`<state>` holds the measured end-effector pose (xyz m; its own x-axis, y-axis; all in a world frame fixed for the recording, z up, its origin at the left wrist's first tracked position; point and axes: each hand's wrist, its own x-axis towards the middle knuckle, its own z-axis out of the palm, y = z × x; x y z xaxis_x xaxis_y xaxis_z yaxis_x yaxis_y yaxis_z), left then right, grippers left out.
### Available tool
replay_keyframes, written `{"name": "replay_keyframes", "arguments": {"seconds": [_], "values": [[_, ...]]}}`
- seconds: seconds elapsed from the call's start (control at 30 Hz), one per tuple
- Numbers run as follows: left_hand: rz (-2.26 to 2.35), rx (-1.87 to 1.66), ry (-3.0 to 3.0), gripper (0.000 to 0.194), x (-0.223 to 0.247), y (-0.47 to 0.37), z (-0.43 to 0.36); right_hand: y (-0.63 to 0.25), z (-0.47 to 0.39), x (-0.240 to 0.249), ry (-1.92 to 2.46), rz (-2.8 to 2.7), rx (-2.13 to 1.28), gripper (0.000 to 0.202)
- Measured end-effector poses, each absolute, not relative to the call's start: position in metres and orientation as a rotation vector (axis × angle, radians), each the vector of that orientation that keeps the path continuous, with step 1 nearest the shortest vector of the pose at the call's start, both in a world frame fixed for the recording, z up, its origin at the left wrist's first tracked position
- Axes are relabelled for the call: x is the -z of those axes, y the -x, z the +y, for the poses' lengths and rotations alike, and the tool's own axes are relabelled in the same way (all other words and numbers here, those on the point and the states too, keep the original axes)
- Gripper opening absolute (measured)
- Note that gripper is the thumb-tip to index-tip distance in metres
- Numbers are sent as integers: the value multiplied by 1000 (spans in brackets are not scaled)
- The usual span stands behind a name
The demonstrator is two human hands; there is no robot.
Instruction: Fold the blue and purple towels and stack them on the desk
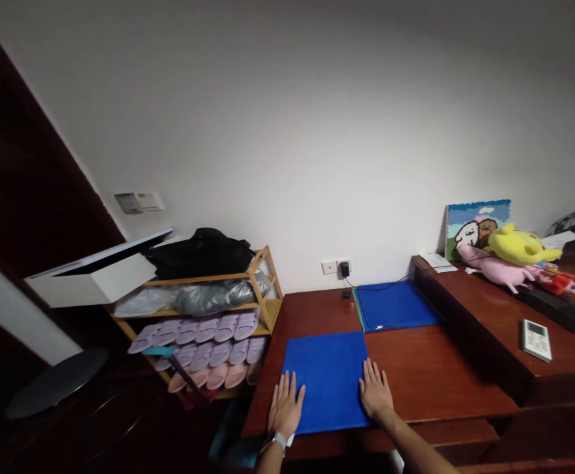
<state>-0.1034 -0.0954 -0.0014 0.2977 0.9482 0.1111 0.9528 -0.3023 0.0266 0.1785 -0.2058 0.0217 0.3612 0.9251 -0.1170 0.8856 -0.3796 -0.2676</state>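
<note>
A flat blue sheet, perhaps folded cloth (327, 375), lies on the reddish-brown wooden table (435, 368) in front of me. My left hand (286, 405) rests on its left edge near the front, fingers stretched out and pointing away from me. On the opposite side, my right hand (376, 390) lies flat across the right edge, its fingers also extended. Neither hand grips anything. Behind, close to the wall, lies a second blue stack (396, 306) with a green edge showing on its left and a small white tag at its front.
Left of the table stands a wooden rack (267, 316) with purple slippers (208, 329), a black bag (201, 253) and a white box (99, 276). On the raised right surface are plush toys (519, 247), a white remote-like device (536, 340) and a picture (479, 224). A plugged-in charger (344, 268) trails a cable.
</note>
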Motion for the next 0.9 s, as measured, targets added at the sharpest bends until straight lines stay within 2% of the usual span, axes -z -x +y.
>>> {"name": "replay_keyframes", "arguments": {"seconds": [0.23,0.63,0.8,0.9], "values": [[-1804,224,2483,71,10,105,-93,-167,-236,7,2340,-1649,-308,65],[-1853,125,2491,69,-5,103,-82,-170,-221,-4,2264,-1668,-336,64],[-1544,297,2725,65,-10,23,-109,-170,-221,2,2237,-1669,-320,65],[-1402,225,2935,67,-8,-40,-135,-170,-219,4,2213,-1695,-322,63]]}}
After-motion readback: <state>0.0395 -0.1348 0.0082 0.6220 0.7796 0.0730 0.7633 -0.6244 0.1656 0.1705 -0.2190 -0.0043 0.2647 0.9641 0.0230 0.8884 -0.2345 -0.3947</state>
